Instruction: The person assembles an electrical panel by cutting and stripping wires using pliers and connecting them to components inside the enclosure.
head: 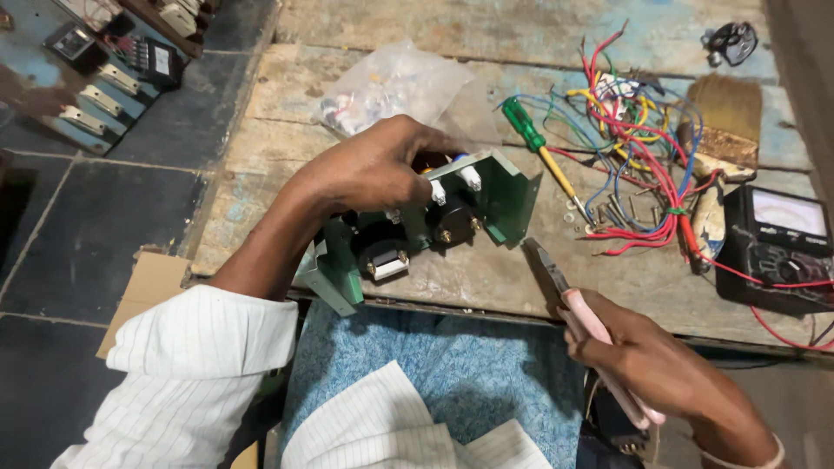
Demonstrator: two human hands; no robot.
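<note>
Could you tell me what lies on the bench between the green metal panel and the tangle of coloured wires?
In the head view, a green-handled screwdriver lies slanted between the green panel and the wire tangle, with a few small loose screws near its tip on the wooden bench.

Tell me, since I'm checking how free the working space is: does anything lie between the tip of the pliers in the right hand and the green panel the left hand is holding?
Nothing visible does. The pliers in the right hand point at the green panel under the left hand across bare wooden table. The screwdriver lies off to the side.
</note>
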